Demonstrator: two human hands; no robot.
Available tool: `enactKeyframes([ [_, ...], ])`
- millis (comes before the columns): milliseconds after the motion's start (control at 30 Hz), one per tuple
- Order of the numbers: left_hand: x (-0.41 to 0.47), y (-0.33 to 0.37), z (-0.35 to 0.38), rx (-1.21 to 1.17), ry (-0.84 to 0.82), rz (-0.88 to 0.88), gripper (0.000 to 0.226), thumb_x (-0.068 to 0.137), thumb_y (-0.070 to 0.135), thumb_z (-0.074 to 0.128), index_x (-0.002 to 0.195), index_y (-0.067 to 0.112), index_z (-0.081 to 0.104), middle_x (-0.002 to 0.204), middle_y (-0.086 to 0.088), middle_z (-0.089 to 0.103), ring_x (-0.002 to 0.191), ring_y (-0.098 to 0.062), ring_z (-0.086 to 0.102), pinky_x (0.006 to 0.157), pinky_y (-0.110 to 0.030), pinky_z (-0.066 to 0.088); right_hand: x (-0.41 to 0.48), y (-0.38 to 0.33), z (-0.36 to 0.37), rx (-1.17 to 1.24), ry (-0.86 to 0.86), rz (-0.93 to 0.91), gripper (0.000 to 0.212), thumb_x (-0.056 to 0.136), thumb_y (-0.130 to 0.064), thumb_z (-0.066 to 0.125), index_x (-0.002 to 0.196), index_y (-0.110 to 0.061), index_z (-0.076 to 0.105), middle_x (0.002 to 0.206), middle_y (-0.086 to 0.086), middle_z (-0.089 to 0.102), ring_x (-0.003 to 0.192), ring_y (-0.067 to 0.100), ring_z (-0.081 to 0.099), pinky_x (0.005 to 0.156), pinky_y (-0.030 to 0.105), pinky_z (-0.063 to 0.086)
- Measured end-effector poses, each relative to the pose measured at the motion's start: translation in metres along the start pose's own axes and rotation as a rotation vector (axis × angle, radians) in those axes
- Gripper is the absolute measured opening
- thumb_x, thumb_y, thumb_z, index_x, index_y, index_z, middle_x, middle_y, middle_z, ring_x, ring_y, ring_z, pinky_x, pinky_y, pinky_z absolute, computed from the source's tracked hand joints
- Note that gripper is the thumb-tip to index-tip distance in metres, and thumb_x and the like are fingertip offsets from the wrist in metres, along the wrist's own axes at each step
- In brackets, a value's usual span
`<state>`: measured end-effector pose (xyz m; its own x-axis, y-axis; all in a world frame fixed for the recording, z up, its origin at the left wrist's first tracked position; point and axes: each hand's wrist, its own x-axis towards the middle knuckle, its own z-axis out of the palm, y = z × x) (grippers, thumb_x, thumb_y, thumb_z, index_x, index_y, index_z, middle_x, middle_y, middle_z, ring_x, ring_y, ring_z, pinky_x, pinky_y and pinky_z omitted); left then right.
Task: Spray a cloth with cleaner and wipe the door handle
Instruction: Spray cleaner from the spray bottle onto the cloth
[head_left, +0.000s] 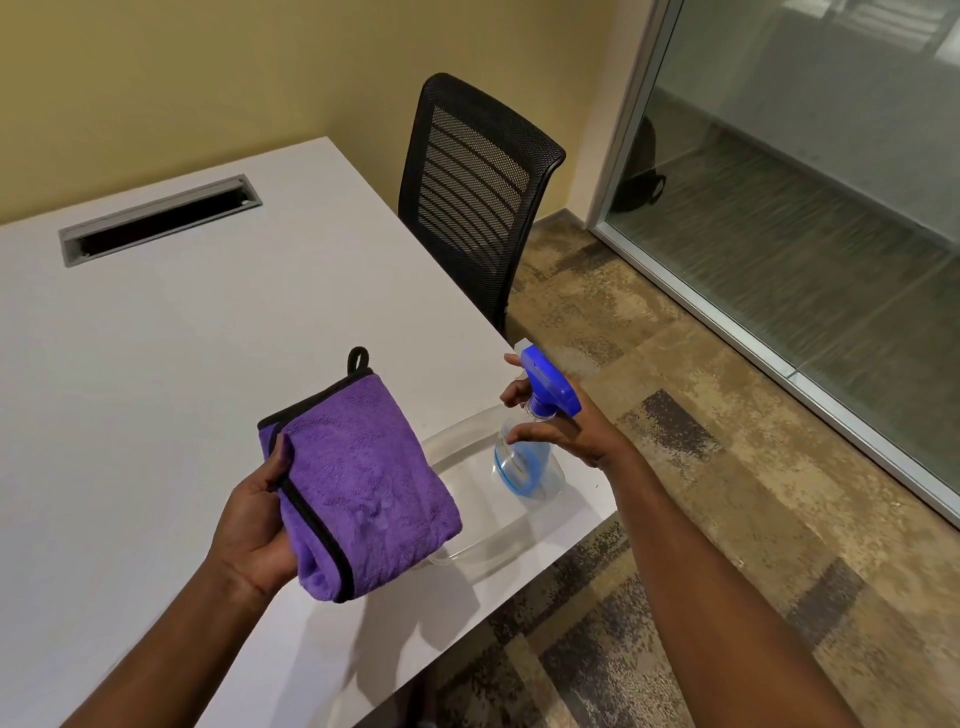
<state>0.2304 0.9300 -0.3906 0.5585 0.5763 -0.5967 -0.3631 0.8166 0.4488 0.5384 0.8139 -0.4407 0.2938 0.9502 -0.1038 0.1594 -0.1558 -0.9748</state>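
Note:
A folded purple cloth (358, 483) with black trim and a black hanging loop is held above the table in my left hand (254, 525), thumb on its near edge. My right hand (576, 426) grips the neck of a clear spray bottle (524, 462) with a blue trigger head (550, 384). The bottle's base sits in or just over a clear plastic tray (467, 551) at the table's right corner. Its nozzle points left, toward the cloth. A darker damp patch shows on the cloth's lower middle. No door handle is in view.
The white table (156, 374) has a grey cable slot (161, 218) at the back. A black mesh chair (472, 192) stands at its far right side. Patterned carpet (727, 467) runs to a glass partition (805, 234) on the right.

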Motion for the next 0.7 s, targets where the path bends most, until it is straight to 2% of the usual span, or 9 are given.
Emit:
enactKeyframes([
  [100,-0.003,-0.003,0.001,0.004,-0.008,0.0,0.039,0.096,0.041,0.046,0.096,0.017,0.077,0.1,-0.005,0.074,0.086,-0.025,0.072,0.071,-0.041,0.059,-0.002,0.004,0.0,-0.01,0.017,0.027,0.083,0.068,0.0,0.084,0.138,-0.018,0.044,0.114,0.011,0.065,0.111,0.019,0.061,0.099,0.031,0.049],
  [200,-0.007,-0.006,0.003,0.01,-0.013,0.002,0.039,0.096,0.041,0.046,0.096,0.017,0.077,0.1,-0.006,0.074,0.085,-0.026,0.072,0.071,-0.041,0.059,-0.005,0.004,0.003,-0.01,0.044,0.064,0.078,0.065,-0.01,0.087,0.133,-0.006,0.05,0.118,0.003,0.066,0.113,0.009,0.061,0.094,0.027,0.047],
  [300,-0.01,-0.009,0.003,0.01,-0.006,0.003,0.037,0.094,0.041,0.048,0.102,0.017,0.075,0.104,-0.006,0.072,0.088,-0.027,0.071,0.075,-0.041,0.058,-0.008,0.006,0.003,0.006,0.072,0.07,0.091,0.063,-0.021,0.087,0.14,-0.005,0.042,0.126,0.005,0.062,0.119,0.011,0.058,0.098,0.027,0.049],
  [400,-0.012,-0.011,0.002,0.01,-0.009,-0.004,0.037,0.095,0.041,0.048,0.108,0.017,0.073,0.109,-0.005,0.071,0.093,-0.026,0.07,0.084,-0.043,0.054,-0.012,0.01,0.0,0.043,0.088,0.08,0.1,0.061,-0.021,0.088,0.146,-0.012,0.035,0.137,0.005,0.055,0.125,0.011,0.053,0.097,0.021,0.045],
  [533,-0.016,-0.014,0.004,0.016,-0.021,-0.014,0.038,0.096,0.042,0.047,0.107,0.017,0.074,0.11,-0.006,0.07,0.095,-0.027,0.069,0.089,-0.043,0.05,-0.026,0.017,-0.007,0.131,0.129,0.172,0.123,0.055,-0.028,0.094,0.152,-0.024,0.019,0.146,0.0,0.041,0.134,0.015,0.042,0.108,0.033,0.037],
  [633,-0.022,-0.018,0.008,0.025,-0.031,-0.012,0.038,0.096,0.042,0.048,0.106,0.016,0.074,0.11,-0.006,0.07,0.095,-0.027,0.069,0.089,-0.043,0.049,-0.055,0.022,-0.011,0.124,0.199,0.258,0.109,0.07,-0.018,0.084,0.153,-0.021,0.013,0.14,0.003,0.04,0.133,0.018,0.039,0.11,0.037,0.035],
  [700,-0.025,-0.022,0.01,0.023,-0.045,-0.015,0.038,0.096,0.042,0.048,0.107,0.016,0.074,0.109,-0.007,0.071,0.095,-0.028,0.069,0.087,-0.042,0.051,-0.083,0.028,-0.004,0.122,0.327,0.338,0.089,0.079,-0.017,0.079,0.149,-0.015,0.024,0.136,0.004,0.045,0.128,0.019,0.044,0.102,0.034,0.041],
])
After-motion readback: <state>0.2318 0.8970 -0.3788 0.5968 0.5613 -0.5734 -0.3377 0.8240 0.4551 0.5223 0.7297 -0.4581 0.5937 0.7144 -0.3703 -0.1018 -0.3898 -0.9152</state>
